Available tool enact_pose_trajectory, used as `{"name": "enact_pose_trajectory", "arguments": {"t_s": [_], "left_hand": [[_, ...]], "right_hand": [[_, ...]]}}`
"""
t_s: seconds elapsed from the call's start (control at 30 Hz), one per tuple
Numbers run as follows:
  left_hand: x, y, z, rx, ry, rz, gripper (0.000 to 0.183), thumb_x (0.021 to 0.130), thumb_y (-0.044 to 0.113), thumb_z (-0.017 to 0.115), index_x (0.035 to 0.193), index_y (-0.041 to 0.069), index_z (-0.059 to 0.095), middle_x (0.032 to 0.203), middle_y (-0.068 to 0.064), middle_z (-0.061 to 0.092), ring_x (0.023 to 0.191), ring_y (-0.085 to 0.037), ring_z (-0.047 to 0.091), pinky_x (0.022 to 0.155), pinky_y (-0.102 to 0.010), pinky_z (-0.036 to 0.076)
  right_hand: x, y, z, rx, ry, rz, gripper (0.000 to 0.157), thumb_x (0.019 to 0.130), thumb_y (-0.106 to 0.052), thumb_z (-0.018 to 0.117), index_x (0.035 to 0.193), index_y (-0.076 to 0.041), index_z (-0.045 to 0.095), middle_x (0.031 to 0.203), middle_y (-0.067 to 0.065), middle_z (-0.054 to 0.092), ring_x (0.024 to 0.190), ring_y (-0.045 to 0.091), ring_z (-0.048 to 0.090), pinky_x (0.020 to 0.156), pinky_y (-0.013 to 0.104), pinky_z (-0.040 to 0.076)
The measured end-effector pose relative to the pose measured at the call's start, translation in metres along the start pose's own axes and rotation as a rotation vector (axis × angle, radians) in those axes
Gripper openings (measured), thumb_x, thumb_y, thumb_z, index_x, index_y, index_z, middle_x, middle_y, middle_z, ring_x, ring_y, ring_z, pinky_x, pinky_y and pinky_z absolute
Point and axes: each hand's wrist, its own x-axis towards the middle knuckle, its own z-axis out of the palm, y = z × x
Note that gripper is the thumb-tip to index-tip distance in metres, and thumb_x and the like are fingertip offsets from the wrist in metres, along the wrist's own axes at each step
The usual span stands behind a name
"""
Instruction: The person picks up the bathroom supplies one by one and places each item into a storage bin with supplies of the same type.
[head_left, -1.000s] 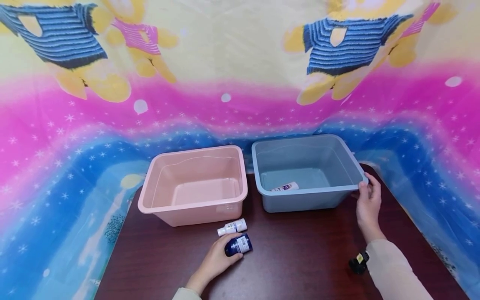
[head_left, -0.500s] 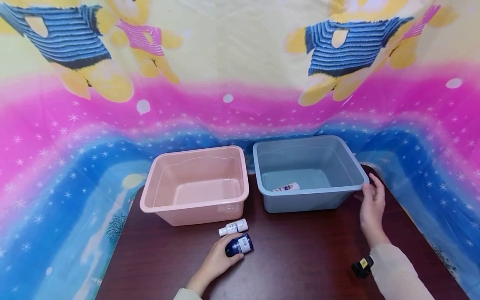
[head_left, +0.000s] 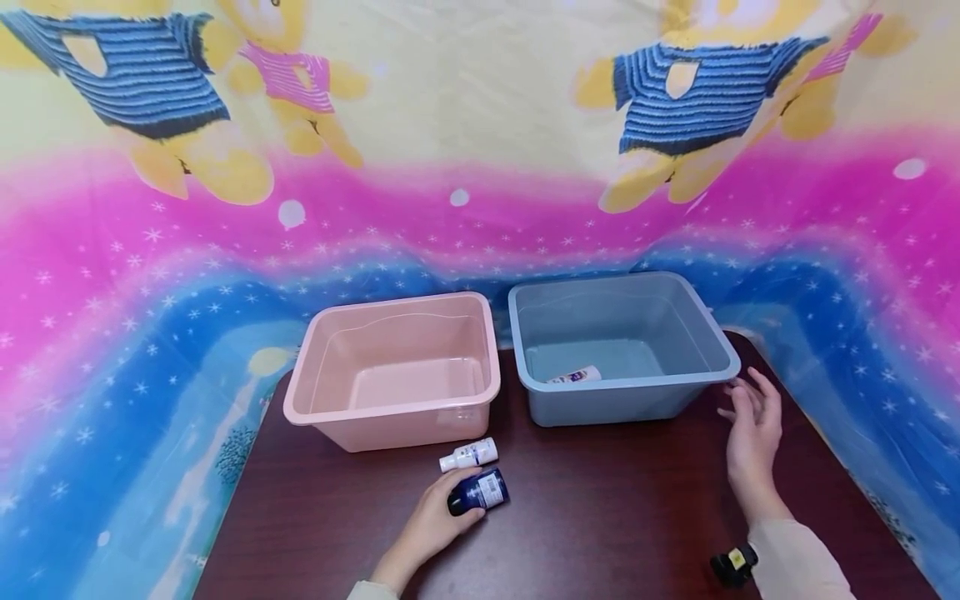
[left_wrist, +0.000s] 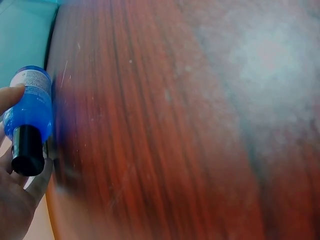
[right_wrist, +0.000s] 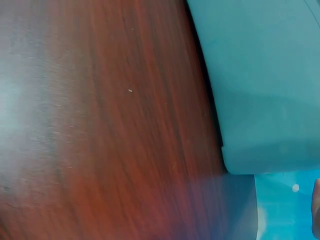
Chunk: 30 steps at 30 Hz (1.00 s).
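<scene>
In the head view my left hand grips a dark blue bottle that lies low over the table, its label facing up. The left wrist view shows the bottle with a black cap, my thumb across its label. Just behind it lies a small white bottle. My right hand is by the near right corner of the blue-grey bin, fingers loosely bent and holding nothing; whether a fingertip touches the bin I cannot tell. Another white bottle lies inside that bin.
A pink bin stands left of the blue-grey one, with a narrow gap between them. Both are near the back of the dark wooden table. A patterned cloth hangs behind and along the sides.
My right hand has let go of the blue-grey bin's rim and shifted slightly right and toward me. The left hand keeps its hold on the blue bottle, almost still.
</scene>
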Motion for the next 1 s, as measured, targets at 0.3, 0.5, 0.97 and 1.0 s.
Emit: {"name": "enact_pose_trajectory", "arguments": {"t_s": [0.3,0.5,0.97,1.0], "left_hand": [[-0.005,-0.003,-0.008,-0.022,0.032,-0.012,0.056,0.075,0.026,0.077,0.127,0.022,0.055,0.124,0.003,0.057,0.111,-0.019,0.054,0.091,-0.043,0.044],[-0.011,-0.002,-0.016,-0.012,0.038,-0.015,0.057,0.075,0.026,0.078,0.127,0.023,0.055,0.123,0.003,0.057,0.111,-0.019,0.054,0.09,-0.04,0.045],[-0.021,0.003,-0.029,0.021,0.068,-0.026,0.057,0.074,0.024,0.078,0.127,0.02,0.056,0.122,0.008,0.057,0.107,-0.014,0.056,0.084,-0.033,0.048],[-0.022,0.003,-0.03,0.024,0.07,-0.027,0.057,0.074,0.025,0.078,0.127,0.02,0.056,0.122,0.008,0.057,0.107,-0.014,0.056,0.083,-0.034,0.048]], "right_hand": [[-0.021,0.007,-0.001,0.079,0.014,-0.074,0.04,0.094,-0.011,0.053,0.133,-0.006,0.045,0.121,0.016,0.055,0.104,0.018,0.055,0.072,0.015,0.048],[-0.036,0.011,0.003,0.029,-0.024,-0.076,0.038,0.095,-0.01,0.052,0.132,-0.005,0.046,0.118,0.009,0.06,0.104,0.018,0.056,0.072,0.016,0.048],[-0.063,0.022,0.016,-0.007,-0.125,-0.107,0.037,0.095,-0.005,0.048,0.131,0.002,0.045,0.117,0.02,0.058,0.1,0.017,0.058,0.072,0.018,0.049],[-0.065,0.022,0.017,-0.007,-0.129,-0.111,0.036,0.095,-0.005,0.048,0.131,0.002,0.045,0.116,0.019,0.059,0.1,0.017,0.058,0.072,0.018,0.049]]}}
